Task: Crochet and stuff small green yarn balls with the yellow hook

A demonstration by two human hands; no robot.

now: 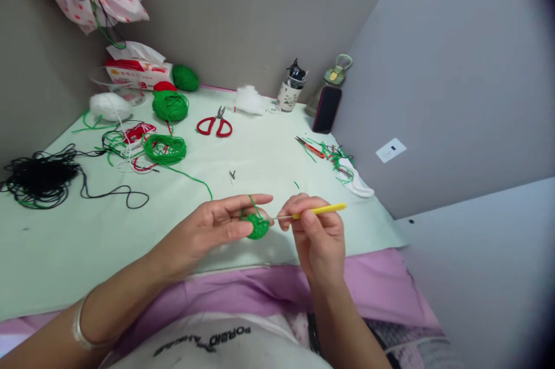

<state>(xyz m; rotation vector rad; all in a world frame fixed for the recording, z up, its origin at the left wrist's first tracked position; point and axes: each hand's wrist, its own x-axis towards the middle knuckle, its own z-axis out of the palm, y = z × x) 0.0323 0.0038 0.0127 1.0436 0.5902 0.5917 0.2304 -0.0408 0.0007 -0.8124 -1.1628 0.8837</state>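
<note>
My left hand (217, 224) pinches a small round green crochet piece (259, 227) between thumb and fingers, and its index finger is stretched out with green yarn running over it. In my right hand (318, 230) is a crochet hook (325, 209) with a yellow handle, gripped between thumb and fingers. The hook's thin metal shaft points left and meets the right edge of the green piece; its tip is hidden there. A green strand leads back on the table toward a loose coil of green yarn (165, 150).
Red-handled pliers (215, 123), white stuffing (250, 100) and a green yarn ball (170, 106) lie further back. A tangle of black cord (41, 177) is at left. Along the right edge are small orange snips (313, 148), yarn scraps (340, 161) and a phone (327, 110) leaning on a bottle (337, 76).
</note>
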